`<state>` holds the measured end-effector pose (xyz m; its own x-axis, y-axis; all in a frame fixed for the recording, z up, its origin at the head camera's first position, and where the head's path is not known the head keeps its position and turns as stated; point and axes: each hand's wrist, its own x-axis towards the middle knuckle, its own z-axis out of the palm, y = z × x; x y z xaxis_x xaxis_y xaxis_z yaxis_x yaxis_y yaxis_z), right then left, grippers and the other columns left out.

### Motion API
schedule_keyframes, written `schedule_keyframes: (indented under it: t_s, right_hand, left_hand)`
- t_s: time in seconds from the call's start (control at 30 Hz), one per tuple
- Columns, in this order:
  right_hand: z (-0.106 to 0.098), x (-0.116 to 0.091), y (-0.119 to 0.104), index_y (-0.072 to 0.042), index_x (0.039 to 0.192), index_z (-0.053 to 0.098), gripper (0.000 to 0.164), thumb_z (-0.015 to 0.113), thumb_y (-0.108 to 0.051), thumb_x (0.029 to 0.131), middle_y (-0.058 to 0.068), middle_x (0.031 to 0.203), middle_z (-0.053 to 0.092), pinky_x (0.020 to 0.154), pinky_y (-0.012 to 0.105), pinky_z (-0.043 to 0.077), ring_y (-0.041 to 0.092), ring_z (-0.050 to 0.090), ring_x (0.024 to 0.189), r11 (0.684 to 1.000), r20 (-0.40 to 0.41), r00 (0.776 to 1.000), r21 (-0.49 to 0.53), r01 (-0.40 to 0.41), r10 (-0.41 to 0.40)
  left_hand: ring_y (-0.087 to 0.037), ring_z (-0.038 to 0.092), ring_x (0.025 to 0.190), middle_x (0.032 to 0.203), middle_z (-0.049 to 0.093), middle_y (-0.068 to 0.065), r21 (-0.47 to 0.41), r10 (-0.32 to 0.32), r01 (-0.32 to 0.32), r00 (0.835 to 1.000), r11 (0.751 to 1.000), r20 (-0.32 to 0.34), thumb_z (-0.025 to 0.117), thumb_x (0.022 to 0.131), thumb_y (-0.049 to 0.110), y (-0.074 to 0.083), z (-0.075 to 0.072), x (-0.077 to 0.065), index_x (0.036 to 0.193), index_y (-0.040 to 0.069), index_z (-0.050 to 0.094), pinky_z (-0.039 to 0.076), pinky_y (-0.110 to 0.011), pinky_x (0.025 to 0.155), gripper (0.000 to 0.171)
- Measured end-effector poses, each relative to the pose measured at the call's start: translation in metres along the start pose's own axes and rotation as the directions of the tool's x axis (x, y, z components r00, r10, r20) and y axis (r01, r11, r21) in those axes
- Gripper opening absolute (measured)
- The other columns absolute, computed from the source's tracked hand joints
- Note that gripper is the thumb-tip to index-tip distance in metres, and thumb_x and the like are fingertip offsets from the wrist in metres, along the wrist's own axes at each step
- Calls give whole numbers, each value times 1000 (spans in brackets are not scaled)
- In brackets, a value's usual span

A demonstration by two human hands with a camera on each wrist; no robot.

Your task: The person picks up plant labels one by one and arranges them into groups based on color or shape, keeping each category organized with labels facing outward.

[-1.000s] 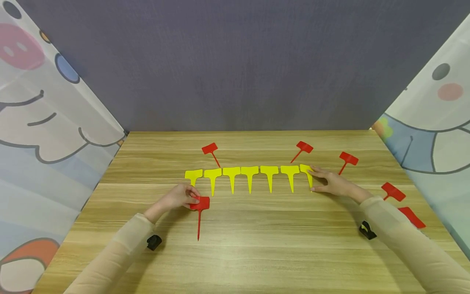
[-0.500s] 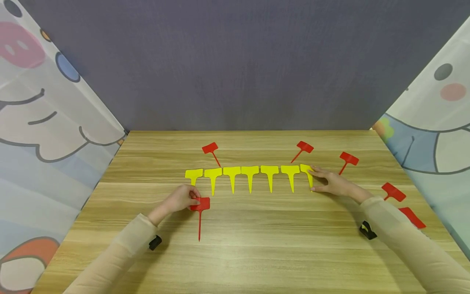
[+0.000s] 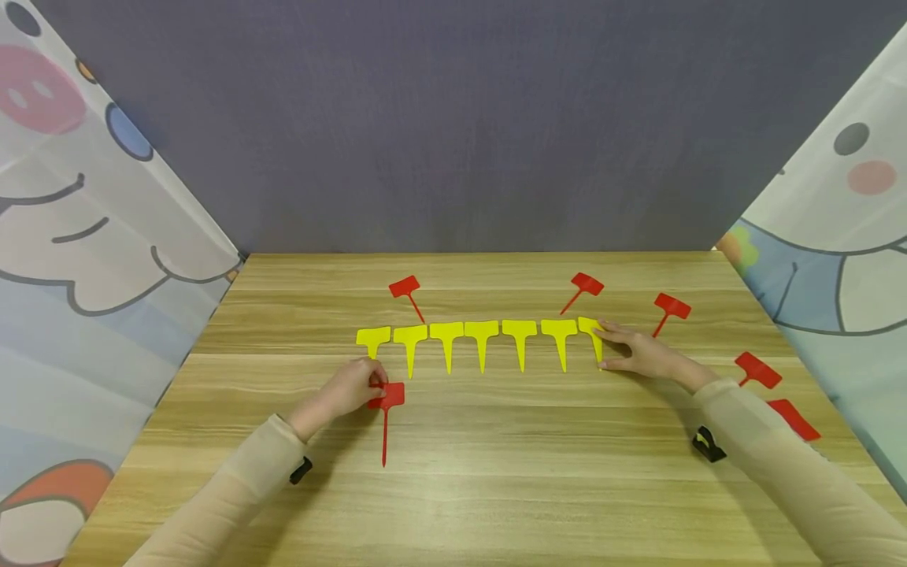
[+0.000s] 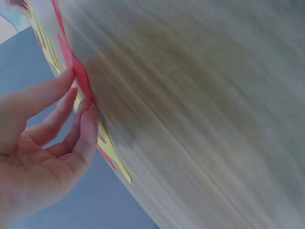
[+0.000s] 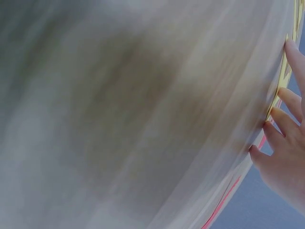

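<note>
One red T-shaped plant label is pinched at its head by the left hand, left of the middle of the desk. Two other red labels lie toward the right edge. Beyond, seven yellow plant labels form a row, stems nearward; the right hand, its fingers spread apart, touches the rightmost. Three farther red labels lie toward the far edge.

A wood-grain table meets a dark grey panel between cartoon-printed hangings.
</note>
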<state>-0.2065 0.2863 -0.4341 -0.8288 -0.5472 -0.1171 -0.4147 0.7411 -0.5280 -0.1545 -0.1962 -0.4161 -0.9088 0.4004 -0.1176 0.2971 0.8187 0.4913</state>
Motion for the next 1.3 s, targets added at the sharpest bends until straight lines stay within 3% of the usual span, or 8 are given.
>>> schedule_keyframes:
  t_s: [0.2, 0.5, 0.73, 1.03, 1.3]
  right_hand:
    - [0, 0, -1, 5, 132, 35, 71, 63, -34, 80, 24, 141, 22, 96, 59, 23, 46, 20, 125, 1000, -2, 1000, -5, -6, 6]
    - [0, -1, -2, 6, 131, 35, 72, 63, -35, 80, 25, 141, 22, 96, 58, 23, 46, 19, 125, 1000, -6, 1000, 1, -1, 1]
    - [0, 0, -2, 6, 132, 35, 72, 63, -35, 79, 25, 141, 22, 96, 58, 24, 46, 20, 125, 1000, -10, 1000, -11, -7, 7]
    - [-1, 0, -2, 5, 132, 35, 73, 63, -36, 79, 25, 141, 22, 96, 58, 24, 46, 20, 125, 1000, -4, 1000, -18, -11, 11]
    - [0, 0, -3, 6, 130, 37, 72, 64, -35, 79, 26, 139, 24, 95, 58, 26, 47, 22, 124, 1000, -18, 1000, -23, -9, 9]
  left_hand:
    - [-14, 46, 68, 71, 52, 0, 5, 55, -55, 998, 998, -8, 69, 70, -3, -1, -1, 0, 75, 5, 61, 42, -25, 60, 12]
    - [-14, 53, 69, 76, 60, -1, -107, 127, -126, 992, 986, 9, 67, 73, -3, -9, -8, 9, 82, 2, 63, 46, -25, 63, 11]
    - [-16, 53, 73, 80, 60, -3, -185, 92, -84, 995, 979, 34, 63, 77, 0, -11, -19, 18, 87, 0, 62, 46, -24, 60, 10]
    - [-22, 55, 75, 80, 61, -10, -193, 126, -123, 992, 973, 3, 58, 78, -3, -14, -32, 36, 90, -5, 60, 46, -25, 61, 12]
    - [-22, 53, 73, 82, 60, -14, -218, 55, -54, 998, 974, 0, 60, 80, 2, -12, -41, 54, 97, -9, 59, 45, -25, 60, 20]
